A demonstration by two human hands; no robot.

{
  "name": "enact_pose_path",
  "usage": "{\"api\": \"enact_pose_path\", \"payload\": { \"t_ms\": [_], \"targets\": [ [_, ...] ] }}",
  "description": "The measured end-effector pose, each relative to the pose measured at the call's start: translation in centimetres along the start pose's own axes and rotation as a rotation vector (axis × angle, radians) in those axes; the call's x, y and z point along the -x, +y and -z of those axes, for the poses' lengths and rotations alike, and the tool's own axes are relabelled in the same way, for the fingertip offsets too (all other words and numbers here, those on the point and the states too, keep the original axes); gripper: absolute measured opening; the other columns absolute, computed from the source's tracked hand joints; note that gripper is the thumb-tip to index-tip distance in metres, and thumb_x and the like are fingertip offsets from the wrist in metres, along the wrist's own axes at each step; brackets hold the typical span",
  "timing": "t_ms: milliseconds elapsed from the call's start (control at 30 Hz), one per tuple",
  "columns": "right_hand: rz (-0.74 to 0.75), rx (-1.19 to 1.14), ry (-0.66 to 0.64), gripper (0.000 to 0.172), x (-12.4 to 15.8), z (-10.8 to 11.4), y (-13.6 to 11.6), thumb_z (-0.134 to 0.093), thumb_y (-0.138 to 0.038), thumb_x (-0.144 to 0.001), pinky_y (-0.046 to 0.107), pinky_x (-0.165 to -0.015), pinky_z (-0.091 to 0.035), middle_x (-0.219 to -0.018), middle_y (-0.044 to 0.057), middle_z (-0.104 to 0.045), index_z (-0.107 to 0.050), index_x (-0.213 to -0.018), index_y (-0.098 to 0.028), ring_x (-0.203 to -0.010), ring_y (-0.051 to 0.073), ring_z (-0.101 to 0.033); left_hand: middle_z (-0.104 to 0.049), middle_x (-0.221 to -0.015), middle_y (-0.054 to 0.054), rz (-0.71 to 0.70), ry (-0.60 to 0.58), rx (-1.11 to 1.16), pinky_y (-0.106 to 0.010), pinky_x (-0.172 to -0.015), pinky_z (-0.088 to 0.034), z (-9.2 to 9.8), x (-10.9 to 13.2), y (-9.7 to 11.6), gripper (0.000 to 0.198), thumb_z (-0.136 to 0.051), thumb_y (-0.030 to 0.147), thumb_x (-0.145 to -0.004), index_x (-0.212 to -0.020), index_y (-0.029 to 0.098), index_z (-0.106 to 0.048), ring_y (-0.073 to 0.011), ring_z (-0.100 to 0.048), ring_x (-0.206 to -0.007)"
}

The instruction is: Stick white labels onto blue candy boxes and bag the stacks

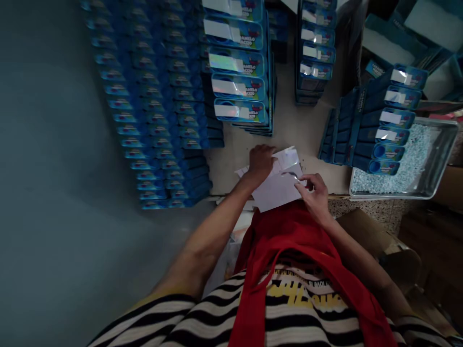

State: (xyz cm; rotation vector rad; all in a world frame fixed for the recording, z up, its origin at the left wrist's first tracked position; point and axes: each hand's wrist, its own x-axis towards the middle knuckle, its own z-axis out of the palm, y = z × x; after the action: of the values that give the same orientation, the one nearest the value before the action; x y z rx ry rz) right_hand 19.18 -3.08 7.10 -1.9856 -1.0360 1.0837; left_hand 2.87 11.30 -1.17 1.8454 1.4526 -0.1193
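White sheets of paper (277, 190) lie at the table's front edge, one overhanging toward my red apron. A glossier sheet (287, 160) is on top, with a shiny curled edge near its lower right. My left hand (262, 161) is closed over the sheets' upper left side, fingers curled onto them. At the right edge, my right hand (314, 192) pinches with thumb and forefinger beside the shiny curl. Whether it grips the sheet or a thin strip coming off it is too small to tell.
Blue boxes (238, 86) with pale shiny strips stand in stacks behind and left. More blue boxes (388, 136) lean at right, beside a metal tray (434, 195) of pale blue-white bits. Another stack (315, 53) stands at the back. A cardboard box (365, 231) sits below right.
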Motion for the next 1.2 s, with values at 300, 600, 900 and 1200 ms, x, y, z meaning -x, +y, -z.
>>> {"api": "enact_pose_path", "payload": {
  "t_ms": [300, 600, 900, 1200],
  "targets": [
    [-0.430, -0.636, 0.036, 0.040, 1.3, 6.1, -4.2, -0.094, -0.049, -0.067, 0.027, -0.058, -0.057, -0.069, -0.005, -0.058, -0.070, -0.084, -0.022, -0.063, 0.012, -0.055, -0.079, -0.109, -0.019, 0.022, -0.455, 1.281, -0.038, -0.082, -0.062, 0.4, 5.3, 5.1, 0.092, -0.053, 0.096, -0.080, -0.116, 0.015, -0.077, -0.0266, -0.076, -0.093],
    [-0.307, -0.412, 0.122, 0.037, 1.7, 9.0, -2.7, -0.089, -0.055, -0.076, 0.025, -0.056, -0.051, -0.066, -0.005, -0.057, -0.073, -0.082, -0.022, -0.062, 0.012, -0.053, -0.075, -0.081, -0.005, -0.064, -0.154, 1.069, -0.028, -0.073, -0.055, 1.0, 6.1, 11.0, 0.040, -0.094, 0.049, -0.064, -0.079, 0.018, -0.075, -0.0154, -0.066, -0.075],
    [-0.115, 0.092, 0.352, 0.027, 2.4, 14.5, -5.7, -0.077, -0.047, -0.088, 0.026, -0.053, -0.031, -0.055, -0.007, -0.050, -0.079, -0.084, -0.021, -0.052, 0.011, -0.043, -0.069, -0.064, -0.002, -0.029, -0.106, 1.167, -0.026, -0.060, -0.050, 1.1, 7.8, 15.5, 0.039, -0.094, 0.052, -0.066, -0.070, 0.018, -0.075, -0.0126, -0.060, -0.060],
    [-0.012, 0.336, 0.395, 0.023, -4.0, 20.0, -8.6, -0.080, -0.042, -0.085, 0.026, -0.051, -0.034, -0.050, -0.005, -0.054, -0.079, -0.077, -0.021, -0.050, 0.013, -0.054, -0.074, -0.070, -0.002, -0.118, 0.145, 1.112, -0.026, -0.063, -0.055, 3.5, 4.7, 21.6, 0.034, -0.089, 0.051, -0.077, -0.077, 0.019, -0.078, -0.0134, -0.066, -0.064]
  ]
}}
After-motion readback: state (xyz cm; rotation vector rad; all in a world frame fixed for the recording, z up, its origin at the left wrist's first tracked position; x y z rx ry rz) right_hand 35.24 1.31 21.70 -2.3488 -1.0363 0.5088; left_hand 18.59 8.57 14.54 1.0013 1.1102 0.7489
